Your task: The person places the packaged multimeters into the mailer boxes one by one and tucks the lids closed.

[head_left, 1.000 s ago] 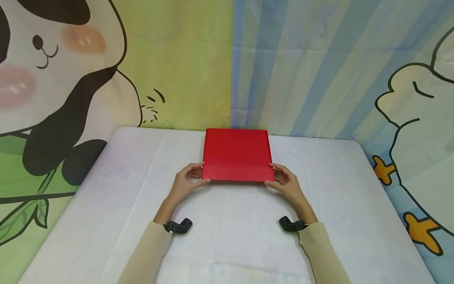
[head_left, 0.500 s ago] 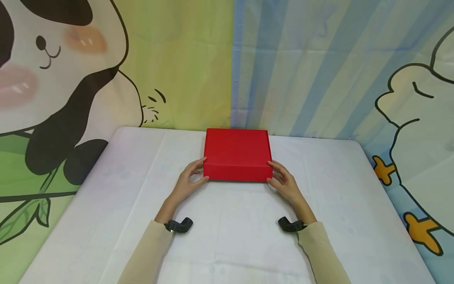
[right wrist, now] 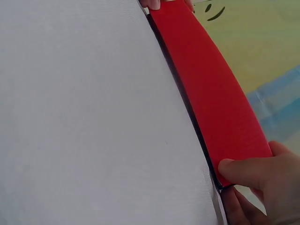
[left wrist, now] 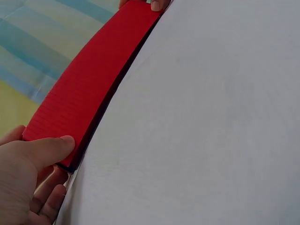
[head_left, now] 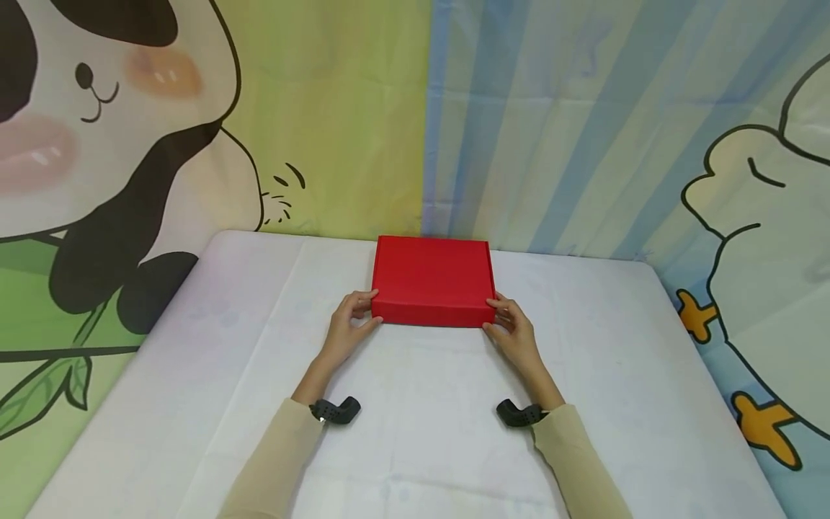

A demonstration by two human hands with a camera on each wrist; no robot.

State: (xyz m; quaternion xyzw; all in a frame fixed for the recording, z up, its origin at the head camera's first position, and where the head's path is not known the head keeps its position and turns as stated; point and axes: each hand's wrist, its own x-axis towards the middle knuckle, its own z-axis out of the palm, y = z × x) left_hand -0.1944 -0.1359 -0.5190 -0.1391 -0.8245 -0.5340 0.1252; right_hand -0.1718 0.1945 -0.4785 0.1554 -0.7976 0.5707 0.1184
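A flat red cardboard box (head_left: pixel 433 274) with its lid down lies near the far edge of the white table, its narrow front side facing me. At the left front corner my left hand (head_left: pixel 346 328) grips it, the thumb on the front side and the fingers at the left side. My right hand (head_left: pixel 515 335) holds the right front corner in the same way. The left wrist view shows the left thumb (left wrist: pixel 58 147) pressed on the red front side, and in the right wrist view the right thumb (right wrist: pixel 243 171) does likewise. A dark line runs along the box's lower edge.
The white-covered table (head_left: pixel 415 432) spreads in front of the box and to both sides. Behind it hangs a printed backdrop (head_left: pixel 337 115) with cartoon animals. Each wrist wears a black strap-on camera (head_left: pixel 336 411).
The front side, which showed ribbed lines a second ago, now looks smooth with a distinct upper edge. Both hands stay at the corners, their fingers shifting slightly; the view has tilted a little.
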